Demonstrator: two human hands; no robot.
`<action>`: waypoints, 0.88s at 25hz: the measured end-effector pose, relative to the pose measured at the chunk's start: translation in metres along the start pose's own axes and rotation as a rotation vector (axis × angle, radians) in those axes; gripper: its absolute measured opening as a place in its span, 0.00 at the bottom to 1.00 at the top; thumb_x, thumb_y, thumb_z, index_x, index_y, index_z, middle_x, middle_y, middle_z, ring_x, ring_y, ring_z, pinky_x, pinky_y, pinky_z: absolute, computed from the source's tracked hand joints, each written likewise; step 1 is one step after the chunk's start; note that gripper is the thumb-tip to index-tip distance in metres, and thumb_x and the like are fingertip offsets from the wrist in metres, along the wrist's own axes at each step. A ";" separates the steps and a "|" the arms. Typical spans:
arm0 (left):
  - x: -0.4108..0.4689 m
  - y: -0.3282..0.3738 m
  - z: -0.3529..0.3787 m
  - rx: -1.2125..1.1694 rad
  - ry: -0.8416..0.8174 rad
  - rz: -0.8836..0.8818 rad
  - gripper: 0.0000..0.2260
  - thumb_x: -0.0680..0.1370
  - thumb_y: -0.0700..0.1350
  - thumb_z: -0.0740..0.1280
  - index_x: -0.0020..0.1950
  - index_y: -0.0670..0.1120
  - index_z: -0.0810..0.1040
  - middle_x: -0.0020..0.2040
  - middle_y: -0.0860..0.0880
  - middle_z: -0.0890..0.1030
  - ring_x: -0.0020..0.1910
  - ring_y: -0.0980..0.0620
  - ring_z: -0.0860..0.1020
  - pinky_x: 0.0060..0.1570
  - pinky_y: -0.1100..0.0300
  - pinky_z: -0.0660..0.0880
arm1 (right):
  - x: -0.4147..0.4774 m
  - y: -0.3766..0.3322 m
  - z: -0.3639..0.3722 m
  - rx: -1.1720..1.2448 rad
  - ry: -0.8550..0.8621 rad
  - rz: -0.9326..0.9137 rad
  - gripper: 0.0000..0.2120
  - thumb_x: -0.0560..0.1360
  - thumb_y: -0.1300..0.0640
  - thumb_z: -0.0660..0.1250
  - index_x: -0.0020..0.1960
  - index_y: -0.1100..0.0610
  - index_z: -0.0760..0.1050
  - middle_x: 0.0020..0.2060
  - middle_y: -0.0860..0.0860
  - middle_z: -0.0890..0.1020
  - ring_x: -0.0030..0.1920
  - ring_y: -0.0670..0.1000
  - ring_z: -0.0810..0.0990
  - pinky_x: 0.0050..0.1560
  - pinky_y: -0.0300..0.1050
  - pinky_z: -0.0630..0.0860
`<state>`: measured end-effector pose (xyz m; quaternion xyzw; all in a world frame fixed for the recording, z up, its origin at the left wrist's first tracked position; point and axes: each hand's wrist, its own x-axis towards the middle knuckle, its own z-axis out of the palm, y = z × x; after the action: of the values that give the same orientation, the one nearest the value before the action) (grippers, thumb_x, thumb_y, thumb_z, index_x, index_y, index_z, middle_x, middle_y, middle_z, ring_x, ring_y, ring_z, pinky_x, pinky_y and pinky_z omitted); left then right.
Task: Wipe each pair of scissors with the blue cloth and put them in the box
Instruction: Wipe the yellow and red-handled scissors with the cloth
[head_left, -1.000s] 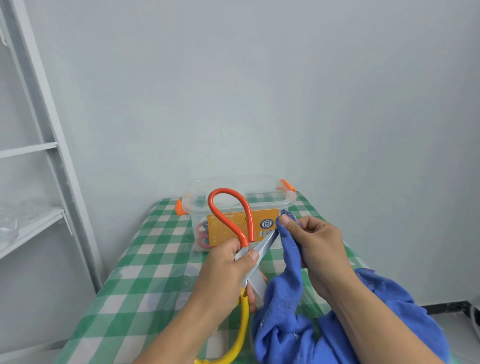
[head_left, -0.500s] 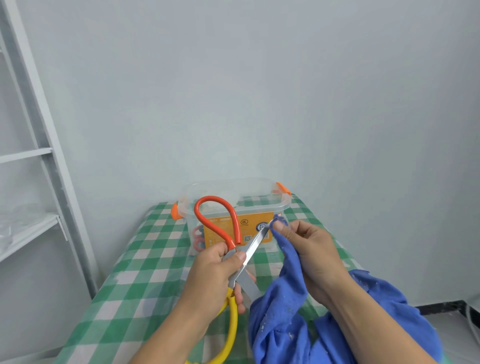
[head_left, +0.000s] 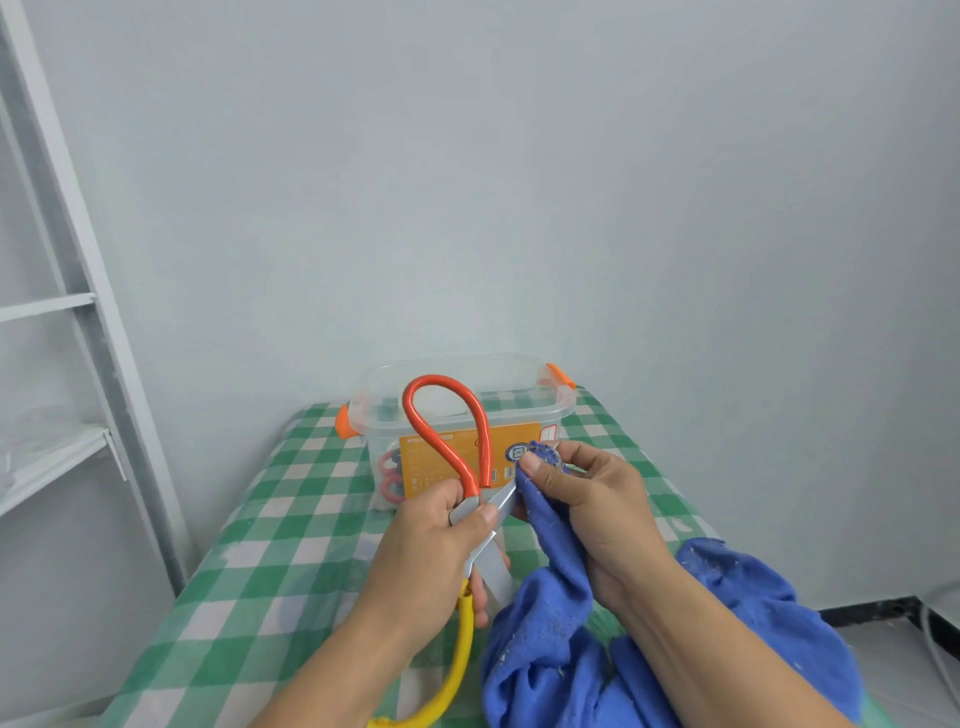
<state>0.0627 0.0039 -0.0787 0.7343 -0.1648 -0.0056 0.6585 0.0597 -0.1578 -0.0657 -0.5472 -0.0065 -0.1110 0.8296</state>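
The left hand (head_left: 431, 561) is gripping the scissors (head_left: 470, 475) at the pivot, thumb lying flat on the metal and fingers curling round behind; holding them there is probably steadying both arms while leaving the steel free for wiping. The scissors are standing wide open above the table (head_left: 270, 545), orange loop pointing up, yellow loop hanging down toward the person; opening them is exposing each blade separately.

The right hand (head_left: 597, 509) is pinching a fold of the cloth (head_left: 545, 623) between thumb and curled fingers, right at the end of the upper blade (head_left: 505, 496), so the fabric is wrapping both faces of it; the rest of the cloth is trailing down over the forearm onto the table.

The box (head_left: 467, 374) is sitting lidless just behind the hands, near enough for an easy drop-in; something red is showing through its wall, possibly other handles. Judging by this, the wipe is underway and the second blade is waiting.
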 end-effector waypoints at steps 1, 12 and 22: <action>-0.001 0.001 0.001 -0.008 -0.008 0.008 0.07 0.80 0.45 0.67 0.49 0.41 0.76 0.28 0.40 0.74 0.21 0.43 0.73 0.28 0.50 0.75 | 0.000 -0.001 -0.001 0.021 0.012 -0.006 0.16 0.71 0.62 0.75 0.51 0.72 0.77 0.37 0.66 0.81 0.37 0.60 0.82 0.41 0.51 0.83; -0.007 0.006 0.002 0.005 0.010 -0.026 0.09 0.82 0.39 0.65 0.49 0.33 0.72 0.26 0.45 0.74 0.20 0.46 0.72 0.23 0.56 0.73 | 0.000 -0.008 -0.015 0.088 0.174 0.023 0.17 0.81 0.50 0.66 0.44 0.63 0.79 0.33 0.56 0.82 0.33 0.53 0.81 0.40 0.50 0.83; -0.008 0.011 0.000 -0.001 0.100 0.015 0.09 0.81 0.41 0.66 0.52 0.35 0.74 0.34 0.39 0.81 0.22 0.41 0.75 0.30 0.37 0.77 | -0.014 -0.008 -0.001 -0.143 -0.111 0.057 0.21 0.60 0.62 0.80 0.47 0.62 0.73 0.33 0.59 0.84 0.28 0.52 0.81 0.28 0.40 0.76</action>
<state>0.0528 0.0053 -0.0693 0.7320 -0.1369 0.0359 0.6664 0.0440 -0.1593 -0.0608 -0.6102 -0.0289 -0.0572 0.7897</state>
